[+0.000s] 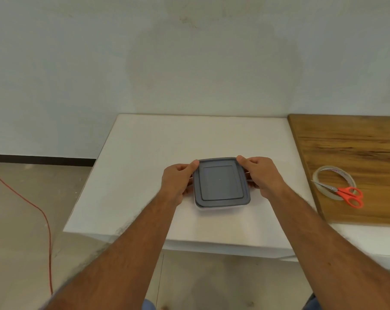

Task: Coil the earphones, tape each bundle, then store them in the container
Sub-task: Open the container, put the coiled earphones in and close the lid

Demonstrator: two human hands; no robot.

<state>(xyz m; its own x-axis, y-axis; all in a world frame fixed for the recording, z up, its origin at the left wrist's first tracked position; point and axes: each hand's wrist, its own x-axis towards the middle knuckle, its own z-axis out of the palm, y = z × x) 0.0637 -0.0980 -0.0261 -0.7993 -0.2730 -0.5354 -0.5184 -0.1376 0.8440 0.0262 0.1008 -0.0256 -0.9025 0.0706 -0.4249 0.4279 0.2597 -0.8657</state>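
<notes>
A square container (pixel 220 207) with a grey lid (pixel 220 182) sits in the middle of the white table (pixel 144 153). My left hand (pixel 178 182) grips the container's left side, thumb on the lid's far left corner. My right hand (pixel 261 175) grips the right side, thumb on the far right corner. The lid lies flat over the clear base. No earphones are visible; what is inside the container is hidden by the lid.
A roll of clear tape (pixel 333 181) lies on a wooden board (pixel 357 142) at the right, with red-handled scissors (pixel 344 193) resting across it. A red cable (pixel 33 204) runs over the floor at the left. A pale wall stands behind the table.
</notes>
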